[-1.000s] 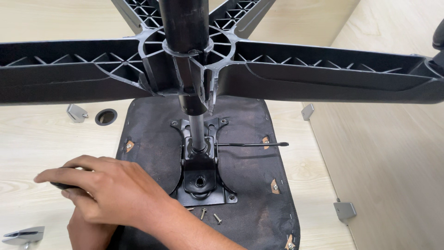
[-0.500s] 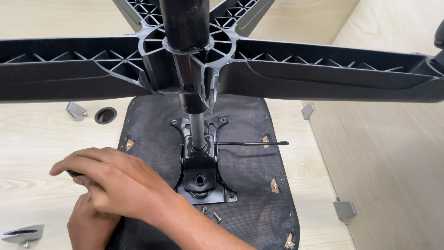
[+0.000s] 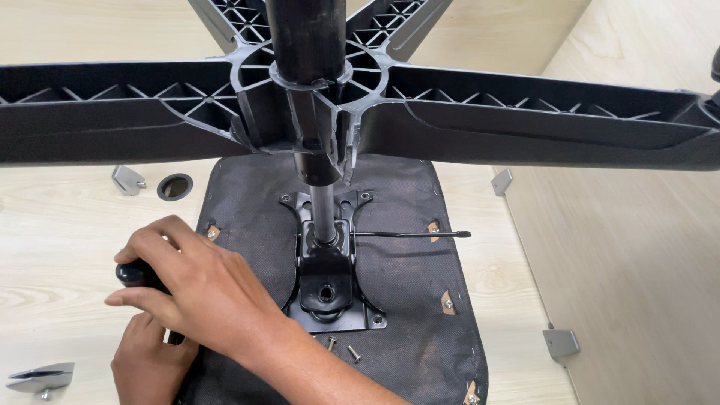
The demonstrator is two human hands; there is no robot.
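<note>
An office chair lies upside down on a pale wood floor. Its black five-arm base and gas column loom close to the camera. Below them is the dark fabric underside of the seat, with a black metal tilt plate and a thin lever rod. My right hand reaches across to the seat's left edge and is wrapped around a black rounded handle. My left hand is tucked beneath it, mostly covered. Two loose screws lie just below the plate.
Grey metal brackets lie on the floor at the upper left, lower left, upper right and lower right. A black ring sits beside the seat's top left corner. A light wood panel fills the right side.
My right hand has shifted a little up and to the right on the black handle. More of my left hand shows beneath it.
</note>
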